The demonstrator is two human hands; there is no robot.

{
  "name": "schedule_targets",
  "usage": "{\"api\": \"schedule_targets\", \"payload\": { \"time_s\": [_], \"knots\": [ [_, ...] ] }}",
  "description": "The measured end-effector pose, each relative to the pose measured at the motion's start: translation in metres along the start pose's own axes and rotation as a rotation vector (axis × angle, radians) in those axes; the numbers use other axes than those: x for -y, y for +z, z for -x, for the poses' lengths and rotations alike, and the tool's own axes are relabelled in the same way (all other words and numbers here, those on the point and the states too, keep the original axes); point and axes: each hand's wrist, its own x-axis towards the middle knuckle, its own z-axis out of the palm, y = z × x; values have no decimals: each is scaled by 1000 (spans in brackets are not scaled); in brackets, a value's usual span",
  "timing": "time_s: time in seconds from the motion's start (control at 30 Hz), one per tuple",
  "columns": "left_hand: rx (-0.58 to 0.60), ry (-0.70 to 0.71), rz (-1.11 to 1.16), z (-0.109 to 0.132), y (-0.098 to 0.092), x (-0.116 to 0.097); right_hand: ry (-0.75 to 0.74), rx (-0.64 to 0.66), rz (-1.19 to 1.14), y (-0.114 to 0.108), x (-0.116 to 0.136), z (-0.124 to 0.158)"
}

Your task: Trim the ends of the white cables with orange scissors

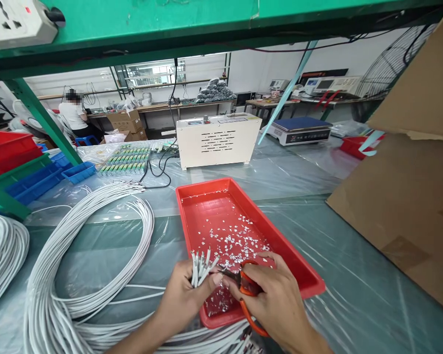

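Note:
My left hand [182, 295] is closed around a bunch of white wire ends [201, 265] that stick up from the fist. My right hand [276, 300] grips orange-handled cutters [249, 290], whose dark jaws point left at the wire ends. Both hands hover over the near end of a red tray [280, 231] strewn with small white insulation scraps [232, 241]. The wires run down from my left hand into a large coil of white cables [92, 246] lying on the table to the left.
A big cardboard box [409, 187] stands at the right. Behind the tray sit a cream machine [217, 140], a scale [298, 130] and blue bins [40, 179]. A second white coil [0, 255] lies far left. A person [73, 115] sits far back.

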Motion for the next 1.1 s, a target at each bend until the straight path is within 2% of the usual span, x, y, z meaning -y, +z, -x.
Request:
{"api": "schedule_targets", "payload": {
  "time_s": [0.1,0.2,0.33,0.43,0.5,0.6,0.67,0.77,0.87,1.0,1.1],
  "knots": [
    [94,-49,101,-2,-2,0,-24,-18,-3,-1,-1,-1],
    [1,-81,101,-2,-4,4,25,55,-55,-1,2,0],
    [-96,-57,12,-1,-2,9,121,172,-139,-1,6,1],
    [-204,14,-123,3,1,10,183,210,-139,0,8,2],
    [-259,112,-243,8,2,11,226,233,-138,1,9,3],
    [-234,241,-353,12,2,12,280,282,-151,3,11,4],
    [-238,198,-335,10,1,11,298,294,-162,3,11,4],
    [-244,-8,-154,3,0,8,313,289,-211,2,10,1],
    [-210,-138,31,-3,-2,6,362,234,-399,0,9,-2],
    [-175,-163,92,-4,-2,4,412,79,-698,0,10,-3],
    [-127,-159,75,-2,0,1,338,10,-665,0,7,-2]
  ]
}}
